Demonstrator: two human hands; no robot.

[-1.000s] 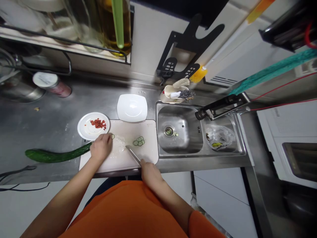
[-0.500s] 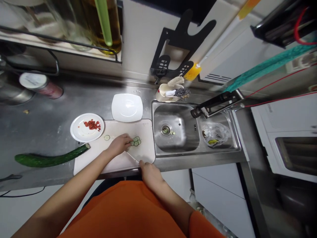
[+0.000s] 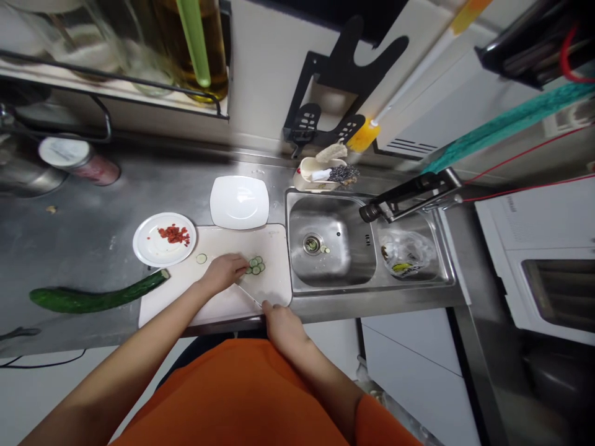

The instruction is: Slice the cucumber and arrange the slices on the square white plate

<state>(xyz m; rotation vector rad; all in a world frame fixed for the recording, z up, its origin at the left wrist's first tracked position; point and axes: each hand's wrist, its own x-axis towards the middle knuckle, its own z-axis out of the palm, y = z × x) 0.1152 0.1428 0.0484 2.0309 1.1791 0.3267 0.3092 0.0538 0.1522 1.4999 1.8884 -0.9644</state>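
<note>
While the left hand [image 3: 225, 272] bunches its fingers [image 3: 242, 265] at the edge of the cucumber slices [image 3: 257, 266], any hold unclear, the right hand [image 3: 282, 324] is closed round a knife [image 3: 250, 295]; beyond the left fingers sits a white plate [image 3: 239, 202], leftward red pieces [image 3: 173, 235] and a long cucumber [image 3: 97, 299].

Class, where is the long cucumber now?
In the head view, the long cucumber lies at left, its cut end over the cutting board, below the round plate.
</note>
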